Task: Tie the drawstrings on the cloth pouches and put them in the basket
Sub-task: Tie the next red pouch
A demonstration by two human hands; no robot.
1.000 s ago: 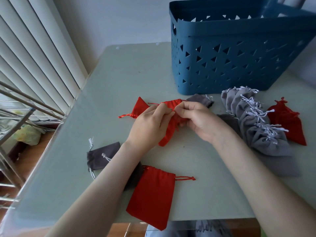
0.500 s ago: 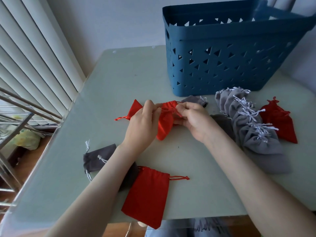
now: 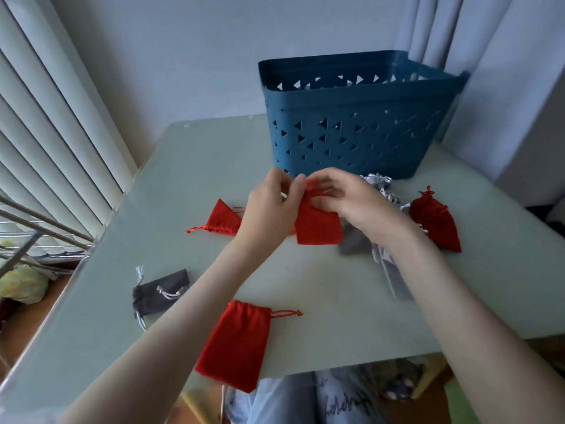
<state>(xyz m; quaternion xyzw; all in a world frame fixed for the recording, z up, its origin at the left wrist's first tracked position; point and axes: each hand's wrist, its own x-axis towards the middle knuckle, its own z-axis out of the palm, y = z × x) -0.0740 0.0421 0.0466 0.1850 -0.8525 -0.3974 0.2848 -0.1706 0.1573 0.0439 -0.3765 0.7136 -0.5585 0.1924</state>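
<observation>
Leftmost, a grey pouch lay on the table, a flat red pouch just beside it. Further along, the left hand and the right hand each pinched the gathered neck of the held red pouch, which hung from curled fingers before the blue basket. Rightmost lay a tied red pouch.
</observation>
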